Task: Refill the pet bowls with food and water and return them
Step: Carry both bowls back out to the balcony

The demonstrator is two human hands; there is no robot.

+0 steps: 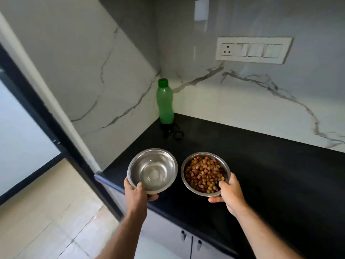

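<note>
We take the black surface (270, 165) as our landmark: it fills a corner, and behind it and to its left rise glossy white marble-look walls (233, 109) with grey veins. Above the surface on the back wall we see a white switch panel (253, 50) with a socket and three switches. Below the surface's front edge sit pale cabinet doors (168, 238) with small metal handles (183, 235). Left of the surface runs a black door frame (46, 116) with bright frosted glass (16, 131), and beneath it lies a floor of light tiles (46, 221)
</note>
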